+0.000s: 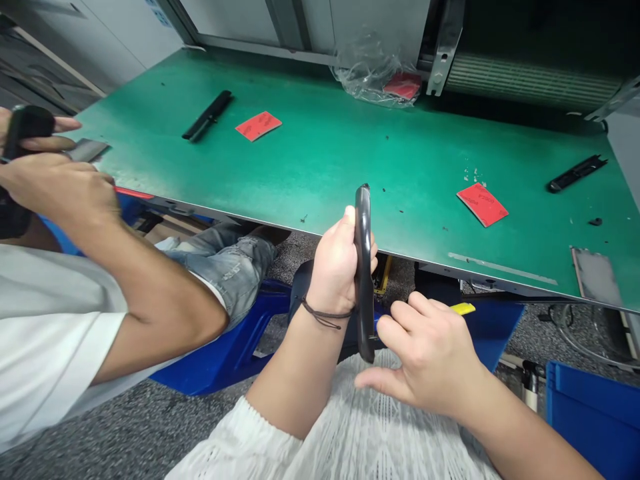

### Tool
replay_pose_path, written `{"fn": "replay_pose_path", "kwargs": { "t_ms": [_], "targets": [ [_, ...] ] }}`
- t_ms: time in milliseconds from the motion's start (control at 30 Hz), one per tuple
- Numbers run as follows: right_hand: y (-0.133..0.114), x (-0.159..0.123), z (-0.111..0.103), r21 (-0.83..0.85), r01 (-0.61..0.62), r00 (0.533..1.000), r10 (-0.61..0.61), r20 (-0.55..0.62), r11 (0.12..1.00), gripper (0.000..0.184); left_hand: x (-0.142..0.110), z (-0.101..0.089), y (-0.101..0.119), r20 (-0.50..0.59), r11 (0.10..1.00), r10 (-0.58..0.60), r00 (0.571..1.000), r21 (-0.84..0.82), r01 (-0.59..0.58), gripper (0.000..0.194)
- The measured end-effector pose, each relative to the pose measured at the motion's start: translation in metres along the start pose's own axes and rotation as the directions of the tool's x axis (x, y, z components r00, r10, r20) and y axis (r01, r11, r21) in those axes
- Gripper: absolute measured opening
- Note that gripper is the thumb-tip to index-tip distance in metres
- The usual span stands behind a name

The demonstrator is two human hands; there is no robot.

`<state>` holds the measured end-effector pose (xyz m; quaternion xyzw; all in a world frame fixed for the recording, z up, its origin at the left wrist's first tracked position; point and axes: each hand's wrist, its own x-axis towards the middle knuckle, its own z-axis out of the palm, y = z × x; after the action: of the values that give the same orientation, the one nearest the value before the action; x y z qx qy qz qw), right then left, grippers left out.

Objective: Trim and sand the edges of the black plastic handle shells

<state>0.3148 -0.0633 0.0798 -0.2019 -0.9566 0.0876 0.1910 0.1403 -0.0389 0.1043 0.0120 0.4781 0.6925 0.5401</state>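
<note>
My left hand (335, 263) grips a long, glossy black plastic part (365, 280), held nearly upright in front of the bench edge. My right hand (425, 353) is beside the part's lower end, its fingers curled and its thumb stretched out towards the part. A yellow tool (463, 309) pokes out behind the right hand's knuckles; the fingers hide the rest, so its kind does not show. A red sanding pad (483, 204) lies on the green bench (320, 160) ahead and to the right.
At left a co-worker's hands (65, 180) hold a black piece (30, 130). On the bench lie black plastic parts (207, 117) (577, 174), another red pad (259, 125), a clear plastic bag (373, 73) and a grey flat block (595, 275). A blue bin (595, 420) stands lower right.
</note>
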Motion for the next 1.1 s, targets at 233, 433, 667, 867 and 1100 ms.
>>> {"fn": "replay_pose_path", "kwargs": {
  "t_ms": [233,433,667,867,1100],
  "targets": [
    [0.001,-0.004,0.001,-0.081,0.007,1.000,-0.008,-0.013,0.997,0.060,0.013,-0.004,-0.001,-0.010,0.994,0.002,1.000,-0.107,-0.003,0.042],
    [0.004,-0.005,0.004,-0.135,0.004,0.996,-0.016,-0.087,0.991,0.059,0.023,-0.013,-0.006,-0.067,0.988,0.034,0.997,-0.149,-0.044,0.041],
    [0.008,-0.003,0.004,-0.173,0.026,0.985,-0.055,-0.161,0.985,0.062,0.027,-0.016,-0.007,-0.152,0.979,0.020,0.988,-0.198,-0.051,0.042],
    [0.014,-0.008,0.010,-0.076,-0.035,0.973,0.017,-0.230,0.996,0.061,0.034,-0.022,-0.006,-0.223,0.967,-0.032,0.974,-0.252,-0.026,0.040],
    [0.051,-0.015,0.032,-0.326,-0.341,0.906,0.401,0.137,0.882,0.064,0.031,-0.030,0.005,-0.264,0.947,-0.056,0.963,-0.319,-0.032,0.042]
  ]
}}
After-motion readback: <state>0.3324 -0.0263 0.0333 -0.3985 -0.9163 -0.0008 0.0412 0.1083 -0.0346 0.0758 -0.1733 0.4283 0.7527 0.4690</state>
